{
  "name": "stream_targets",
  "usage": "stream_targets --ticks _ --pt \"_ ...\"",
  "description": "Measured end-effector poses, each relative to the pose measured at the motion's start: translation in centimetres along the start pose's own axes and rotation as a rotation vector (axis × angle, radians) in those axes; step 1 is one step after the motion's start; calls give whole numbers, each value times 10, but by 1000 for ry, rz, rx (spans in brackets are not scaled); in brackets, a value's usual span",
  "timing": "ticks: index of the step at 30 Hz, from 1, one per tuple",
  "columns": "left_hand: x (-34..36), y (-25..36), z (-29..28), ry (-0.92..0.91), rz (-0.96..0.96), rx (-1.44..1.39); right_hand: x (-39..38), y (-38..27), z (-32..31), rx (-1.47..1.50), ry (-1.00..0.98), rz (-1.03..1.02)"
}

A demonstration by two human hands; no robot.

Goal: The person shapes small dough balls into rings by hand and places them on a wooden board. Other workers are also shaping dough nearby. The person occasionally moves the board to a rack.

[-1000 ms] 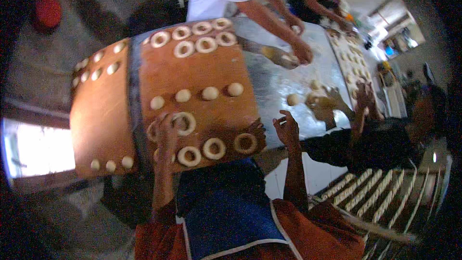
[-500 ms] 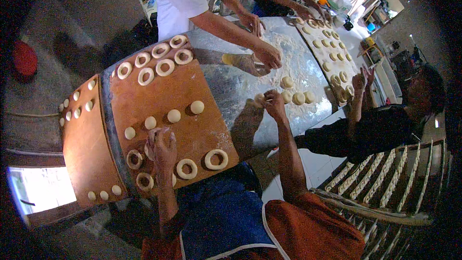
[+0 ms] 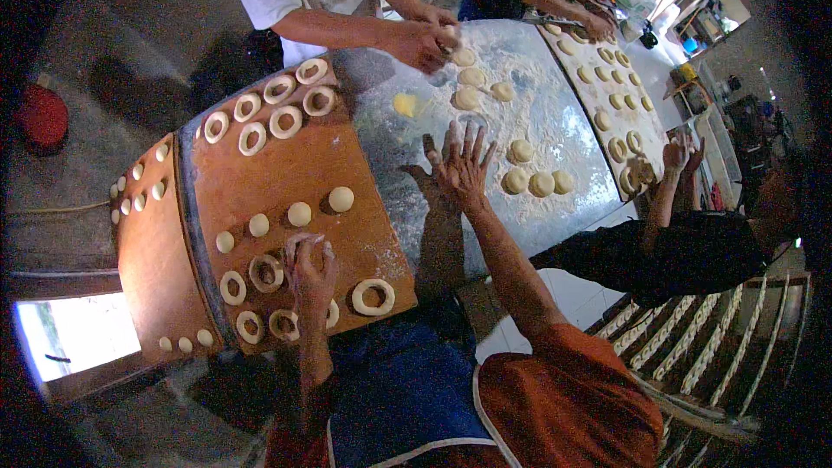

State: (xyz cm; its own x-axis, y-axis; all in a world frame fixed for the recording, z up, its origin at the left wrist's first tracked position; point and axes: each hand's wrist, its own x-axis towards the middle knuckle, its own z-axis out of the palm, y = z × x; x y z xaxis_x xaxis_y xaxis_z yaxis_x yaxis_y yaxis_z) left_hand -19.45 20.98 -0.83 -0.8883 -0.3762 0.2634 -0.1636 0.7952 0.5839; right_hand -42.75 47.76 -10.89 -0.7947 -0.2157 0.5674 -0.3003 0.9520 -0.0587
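My right hand point(image 3: 464, 168) is over the floury metal tabletop point(image 3: 390, 143), fingers spread wide; whatever may lie under its palm is hidden. To its right sit several round dough balls point(image 3: 542, 183). My left hand point(image 3: 312, 272) hovers at the brown board point(image 3: 260, 169), its fingers loosely bent and apart, nothing visible in them. Just left of it lies a dough ring point(image 3: 266, 273), with more rings nearby, such as a dough ring point(image 3: 373, 297) to its right. Beyond the hand is a row of dough balls point(image 3: 299, 214). My left wrist partly covers other dough pieces.
Across the table a person in white handles dough with both hands point(image 3: 429, 45), beside flattened dough pieces point(image 3: 468, 100). Another person's hand point(image 3: 598, 24) works at a pale board point(image 3: 598, 91) of dough. A dark-sleeved person point(image 3: 641, 247) stands at right, near racks point(image 3: 685, 338) of twisted dough.
My right hand has gone from gripping a dough ball to spread fingers. My left hand has shifted slightly right, showing a ring beside it. The person in white has drawn their hands back leftward.
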Motion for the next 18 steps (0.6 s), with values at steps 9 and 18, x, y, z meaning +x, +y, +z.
stream_targets --ticks 9,18 --pt "-1 9 -1 -3 -131 -137 -11 61 -47 337 -464 128" --pt "5 29 16 1 84 -92 -37 37 -35 704 -465 205"
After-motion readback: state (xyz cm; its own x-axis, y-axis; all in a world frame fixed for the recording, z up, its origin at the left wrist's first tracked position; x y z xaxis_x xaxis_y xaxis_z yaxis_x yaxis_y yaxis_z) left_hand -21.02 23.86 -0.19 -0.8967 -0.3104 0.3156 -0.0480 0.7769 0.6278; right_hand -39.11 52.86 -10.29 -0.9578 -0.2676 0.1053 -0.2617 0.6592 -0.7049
